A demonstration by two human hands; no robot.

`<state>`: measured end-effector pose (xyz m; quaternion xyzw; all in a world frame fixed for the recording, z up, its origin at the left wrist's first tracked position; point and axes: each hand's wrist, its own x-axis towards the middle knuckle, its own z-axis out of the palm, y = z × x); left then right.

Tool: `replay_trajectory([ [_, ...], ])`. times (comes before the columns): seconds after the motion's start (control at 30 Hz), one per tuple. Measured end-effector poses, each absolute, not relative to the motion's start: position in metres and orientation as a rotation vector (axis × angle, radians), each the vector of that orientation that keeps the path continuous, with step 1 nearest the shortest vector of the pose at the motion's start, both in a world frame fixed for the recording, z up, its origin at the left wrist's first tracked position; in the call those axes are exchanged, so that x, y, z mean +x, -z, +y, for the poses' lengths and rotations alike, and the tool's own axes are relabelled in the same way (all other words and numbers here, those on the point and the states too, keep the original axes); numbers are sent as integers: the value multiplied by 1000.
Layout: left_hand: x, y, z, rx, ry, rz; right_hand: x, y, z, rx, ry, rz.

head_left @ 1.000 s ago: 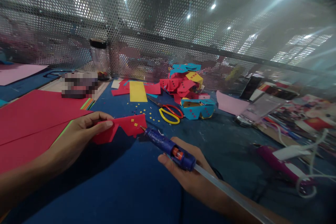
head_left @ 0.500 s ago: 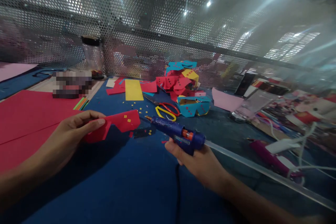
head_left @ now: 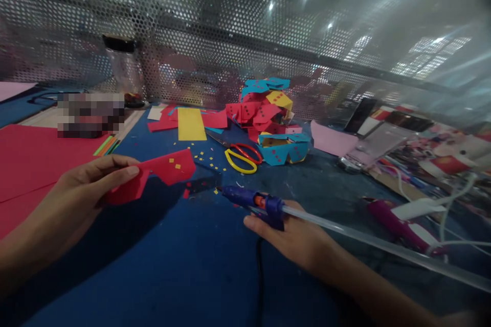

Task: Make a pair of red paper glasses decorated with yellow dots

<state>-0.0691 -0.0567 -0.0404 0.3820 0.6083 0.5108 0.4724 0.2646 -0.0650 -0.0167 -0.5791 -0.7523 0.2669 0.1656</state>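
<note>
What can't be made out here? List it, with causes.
All in the head view:
Glue gun handle: largely hidden by the right hand.
Held paper: partly covered by the left hand.
Item near the jar: pixelated.
Cord: cut off by the bottom edge.

Grip Swallows the Glue Gun (head_left: pixel 247 197) Handle!

And there it is: the right hand (head_left: pixel 295 237) covers most of that handle! The clear glue stick (head_left: pixel 364 239) is cut off toward the table's (head_left: pixel 192 265) right edge, the black cord (head_left: pixel 260 276) toward its near edge. Over here, the left hand (head_left: pixel 94 181) hides part of the red paper piece (head_left: pixel 164 167). Near the far left corner, an object (head_left: pixel 91 115) sits behind coarse blocks, impossible to name! What the jar (head_left: pixel 126 71) holds? A blur, like the clutter (head_left: pixel 452 148) along the right edge.
</note>
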Motion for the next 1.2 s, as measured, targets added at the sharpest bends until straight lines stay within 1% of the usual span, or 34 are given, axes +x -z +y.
replay_trajectory([
  [0.2, -70, 41, -58, 914, -1227, 1470, 265, 18, -64, -1537, -736, -2153],
  [1.2, -70, 38, -58, 932, -1215, 1442, 263, 20, -62, -1563, -662, -2220],
])
